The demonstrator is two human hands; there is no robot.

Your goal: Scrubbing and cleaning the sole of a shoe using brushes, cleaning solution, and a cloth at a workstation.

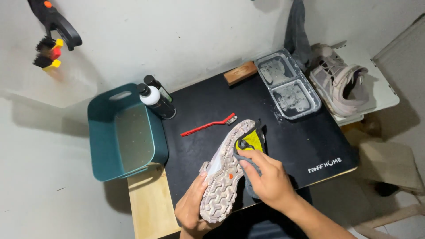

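From the head camera, everything sits around the black table mat [287, 146]. At its near edge the left hand [191, 211] grips a pale trail shoe [226, 172] by the heel end, thumb up along the side and fingers wrapped underneath out of sight; the shoe is turned on its side so the lugged sole faces left. The right hand [265, 179] is closed over a grey cloth [249, 164], pressing it against the shoe's upper just beside a yellow patch [250, 140] near the toe. Most of the cloth is hidden under the palm, so how it is bunched cannot be made out.

On the mat beyond the shoe's toe lies a red-handled wire brush [208, 125]. At the mat's far-left corner stand two dark bottles [157, 99], one with a white collar; what they contain is unclear. Off the mat's left edge is a teal plastic tub [126, 132], its inside dull and hard to read. At the mat's far edge rests a wooden-backed brush [240, 73], and to the right a grey two-part tray [287, 84] with whitish residue. Past the mat's far-right corner a second pale shoe [338, 82] lies on a white surface, partly covered by hanging dark fabric. Brushes in a black clamp [51, 37] are cut off at the top-left.
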